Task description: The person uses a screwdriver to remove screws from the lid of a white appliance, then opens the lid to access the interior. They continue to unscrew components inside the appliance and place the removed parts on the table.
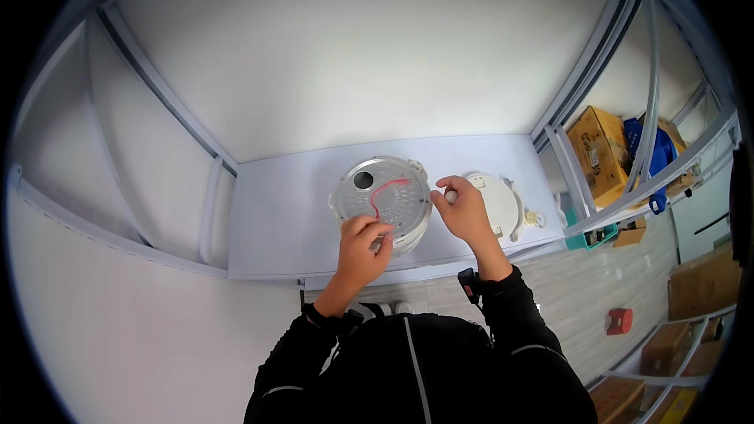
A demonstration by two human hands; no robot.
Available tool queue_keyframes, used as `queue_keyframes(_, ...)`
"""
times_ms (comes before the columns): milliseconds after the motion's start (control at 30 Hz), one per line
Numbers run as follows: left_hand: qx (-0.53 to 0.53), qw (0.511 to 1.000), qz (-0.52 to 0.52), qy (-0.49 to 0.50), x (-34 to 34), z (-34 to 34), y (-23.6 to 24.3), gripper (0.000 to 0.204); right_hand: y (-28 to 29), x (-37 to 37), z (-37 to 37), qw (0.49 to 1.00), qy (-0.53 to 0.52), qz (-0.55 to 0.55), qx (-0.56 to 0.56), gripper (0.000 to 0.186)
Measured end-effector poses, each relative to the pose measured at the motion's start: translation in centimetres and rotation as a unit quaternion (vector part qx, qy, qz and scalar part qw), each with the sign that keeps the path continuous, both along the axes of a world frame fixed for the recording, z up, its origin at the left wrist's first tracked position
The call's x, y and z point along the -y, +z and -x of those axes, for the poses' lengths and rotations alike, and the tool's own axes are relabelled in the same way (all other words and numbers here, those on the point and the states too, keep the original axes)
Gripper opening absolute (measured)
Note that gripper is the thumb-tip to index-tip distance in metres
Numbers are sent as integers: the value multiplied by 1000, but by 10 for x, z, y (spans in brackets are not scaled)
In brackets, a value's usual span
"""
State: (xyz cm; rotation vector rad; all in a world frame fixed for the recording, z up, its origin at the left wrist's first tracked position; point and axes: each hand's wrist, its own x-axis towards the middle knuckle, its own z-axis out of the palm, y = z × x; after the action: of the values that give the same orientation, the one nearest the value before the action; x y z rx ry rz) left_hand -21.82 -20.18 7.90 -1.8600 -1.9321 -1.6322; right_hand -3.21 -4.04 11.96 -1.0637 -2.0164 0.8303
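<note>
A round, white-sided appliance (410, 245) stands in front of me, its silver, dimpled metal face (400, 208) turned up. That face has a dark round hole (364, 180) at its far left. A thin red wire (375, 198) curves across the metal to its near edge. There my left hand (364, 250) has its fingers curled together at the wire's near end. My right hand (465, 212) is beside the appliance's right side, thumb and fingers bent around a small pale thing I cannot make out. Right of it lies a round white cover (496, 202), partly behind that hand.
A pale cord with a plug (536, 219) lies by the cover on the white table (275, 212). Frame posts (577, 177) rise at the right. Beyond are cardboard boxes (598, 153), a green bin (591, 239) and a red stool (620, 321) on the floor.
</note>
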Motion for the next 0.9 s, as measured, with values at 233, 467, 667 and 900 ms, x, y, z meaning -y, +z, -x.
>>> queue_keyframes(233,-19,985,-14,168,9,34,-2,32,-18,-4,6,999,-5,18,41,42)
queue_keyframes(467,88,964,183,171,12,49,-10,49,-21,2,11,998,27,40,33,49)
queue_keyframes(667,53,975,162,145,13,50,-15,51,-19,4,14,996,47,69,24,52)
queue_keyframes(900,47,975,173,134,12,45,-1,56,-15,0,12,997,54,60,9,57)
